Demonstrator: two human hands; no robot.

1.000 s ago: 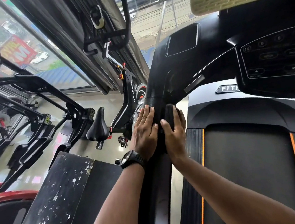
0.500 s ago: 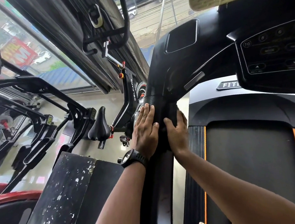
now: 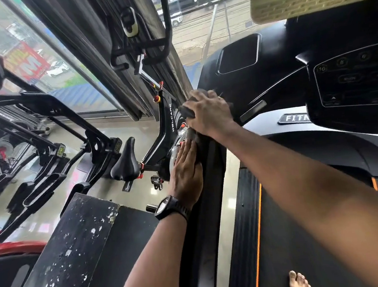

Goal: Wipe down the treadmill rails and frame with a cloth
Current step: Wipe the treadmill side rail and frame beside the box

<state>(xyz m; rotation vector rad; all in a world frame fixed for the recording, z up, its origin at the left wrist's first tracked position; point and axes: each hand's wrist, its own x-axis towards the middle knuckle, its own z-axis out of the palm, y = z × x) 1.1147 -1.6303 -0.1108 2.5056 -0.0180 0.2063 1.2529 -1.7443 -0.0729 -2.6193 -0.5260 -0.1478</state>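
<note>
- Right hand (image 3: 210, 115): fingers and thumb curl over a dark cloth (image 3: 198, 95) and bunch it against the top of the left rail (image 3: 211, 182), where the rail meets the console housing (image 3: 270, 86).
- Left hand (image 3: 185, 168): lies flat on the outer face of the rail just below the cloth, fingers straight, holding nothing. It appears to steady the person.
- Likely step: wiping the upper end of the rail.
- Risk 1: only part of the cloth is under the palm, and a loose fold could slip free and fall between the rail and the exercise bike (image 3: 166, 127).
- Risk 2: a stroke carried too far right could press the console buttons (image 3: 356, 78) while a bare foot (image 3: 298, 282) stands on the belt (image 3: 306, 236).
- Risk 3: the wristwatch (image 3: 168, 208) could scuff the rail.
</note>
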